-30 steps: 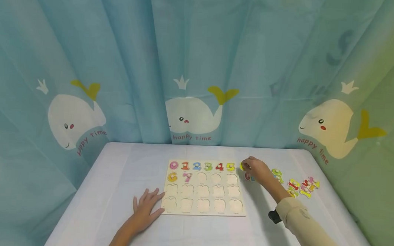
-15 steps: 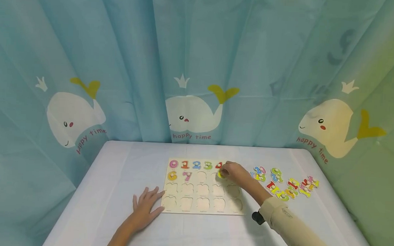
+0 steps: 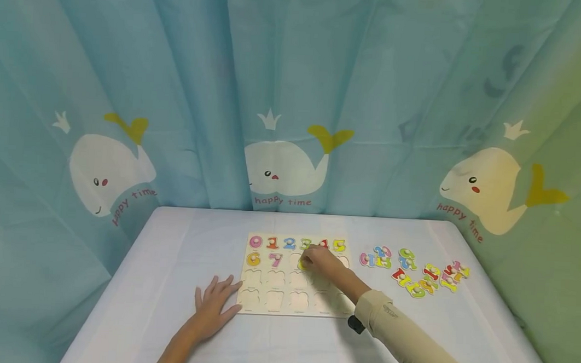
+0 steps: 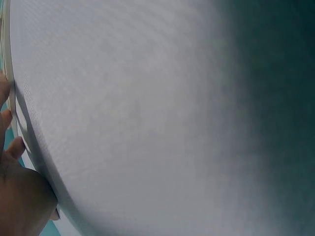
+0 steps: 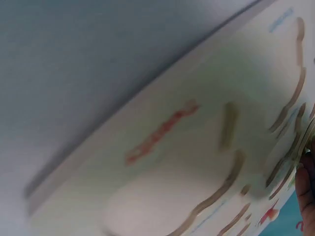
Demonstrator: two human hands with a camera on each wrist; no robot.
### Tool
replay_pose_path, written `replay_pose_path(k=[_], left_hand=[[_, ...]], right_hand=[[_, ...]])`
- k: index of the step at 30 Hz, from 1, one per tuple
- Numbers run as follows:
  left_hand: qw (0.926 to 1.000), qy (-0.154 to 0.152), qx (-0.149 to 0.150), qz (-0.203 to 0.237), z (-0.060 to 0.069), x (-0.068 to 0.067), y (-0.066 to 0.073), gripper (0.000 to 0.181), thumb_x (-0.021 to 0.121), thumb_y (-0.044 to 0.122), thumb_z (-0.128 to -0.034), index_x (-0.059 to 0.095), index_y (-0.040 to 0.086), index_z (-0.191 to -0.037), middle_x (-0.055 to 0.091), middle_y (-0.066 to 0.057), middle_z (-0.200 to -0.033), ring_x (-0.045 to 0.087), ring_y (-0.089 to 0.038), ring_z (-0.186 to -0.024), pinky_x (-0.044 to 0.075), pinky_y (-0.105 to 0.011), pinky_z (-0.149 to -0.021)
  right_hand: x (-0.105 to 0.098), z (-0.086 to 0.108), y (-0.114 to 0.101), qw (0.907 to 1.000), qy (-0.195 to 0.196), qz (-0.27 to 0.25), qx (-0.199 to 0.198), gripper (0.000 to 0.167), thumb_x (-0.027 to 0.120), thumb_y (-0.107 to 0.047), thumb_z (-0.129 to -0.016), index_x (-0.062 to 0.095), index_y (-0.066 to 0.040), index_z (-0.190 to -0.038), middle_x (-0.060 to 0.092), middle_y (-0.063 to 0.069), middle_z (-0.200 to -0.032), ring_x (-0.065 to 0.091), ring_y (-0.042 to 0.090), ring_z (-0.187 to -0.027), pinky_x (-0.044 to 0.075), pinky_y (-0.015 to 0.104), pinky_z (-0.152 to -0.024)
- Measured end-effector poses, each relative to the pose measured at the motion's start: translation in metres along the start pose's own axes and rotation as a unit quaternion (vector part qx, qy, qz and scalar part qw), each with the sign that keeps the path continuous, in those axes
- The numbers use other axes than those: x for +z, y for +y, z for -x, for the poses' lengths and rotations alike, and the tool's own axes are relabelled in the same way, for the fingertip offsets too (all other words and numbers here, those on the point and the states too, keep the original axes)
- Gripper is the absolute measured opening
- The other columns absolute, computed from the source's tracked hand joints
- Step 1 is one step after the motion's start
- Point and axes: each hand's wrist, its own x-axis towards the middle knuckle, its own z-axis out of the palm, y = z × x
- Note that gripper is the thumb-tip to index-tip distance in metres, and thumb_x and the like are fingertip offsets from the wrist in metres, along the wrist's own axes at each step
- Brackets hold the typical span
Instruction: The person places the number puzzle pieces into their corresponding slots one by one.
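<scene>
A wooden number puzzle board (image 3: 283,313) lies flat on the table, with pieces 0 to 5 filling its top row and 6 and 7 in the second. My right hand (image 3: 322,261) pinches a yellow puzzle piece (image 3: 301,266) over the second-row recess beside the pink 7 (image 3: 275,259). The fingers cover most of that piece, so its digit cannot be read. My left hand (image 3: 213,308) lies spread on the table, its fingertips touching the board's left edge. In the right wrist view the right hand's fingers (image 5: 305,189) show at the far right edge, close to the board.
Loose, overlapping number pieces lie right of the board, including a blue and green group (image 3: 407,259) and a red and pink cluster (image 3: 455,274). A whale-printed curtain (image 3: 295,94) hangs behind the white table (image 3: 194,237).
My right hand has carried the yellow piece left from beside the board's upper right corner to the second row, uncovering the yellow 5 and loose pieces. The left hand has stayed in place.
</scene>
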Motion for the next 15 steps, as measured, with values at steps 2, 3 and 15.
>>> replay_pose_path(k=[2, 3, 15], left_hand=[[1.0, -0.001, -0.002, 0.002, 0.001, 0.0, 0.0, 0.05, 0.061, 0.035, -0.0905, 0.051, 0.014, -0.134, 0.038, -0.017, -0.143, 0.013, -0.047, -0.135, -0.008, -0.071, -0.097], [1.0, -0.002, -0.002, 0.003, 0.001, 0.0, 0.0, 0.05, 0.061, 0.035, -0.0904, 0.051, 0.014, -0.134, 0.038, -0.017, -0.143, 0.013, -0.047, -0.135, -0.008, -0.071, -0.097], [0.9999, 0.015, 0.003, 0.003, 0.001, 0.0, 0.0, 0.048, 0.063, 0.032, -0.0891, 0.053, 0.014, -0.133, 0.041, -0.017, -0.142, 0.016, -0.048, -0.134, -0.006, -0.072, -0.097]], right_hand=[[0.002, -0.005, -0.003, 1.0, -0.007, 0.001, 0.007, 0.007, 0.065, 0.0, -0.085, 0.069, -0.004, -0.087, 0.062, 0.0, -0.082, 0.058, 0.014, -0.077, 0.05, 0.027, -0.072], [0.003, -0.007, -0.004, 0.9999, -0.009, 0.0, 0.009, 0.007, 0.065, 0.0, -0.085, 0.069, -0.004, -0.088, 0.062, 0.001, -0.082, 0.058, 0.014, -0.078, 0.05, 0.027, -0.073], [0.006, -0.019, -0.013, 0.9999, -0.001, -0.014, 0.001, 0.007, 0.064, -0.001, -0.086, 0.069, -0.005, -0.088, 0.063, 0.003, -0.083, 0.057, 0.015, -0.08, 0.049, 0.027, -0.072]])
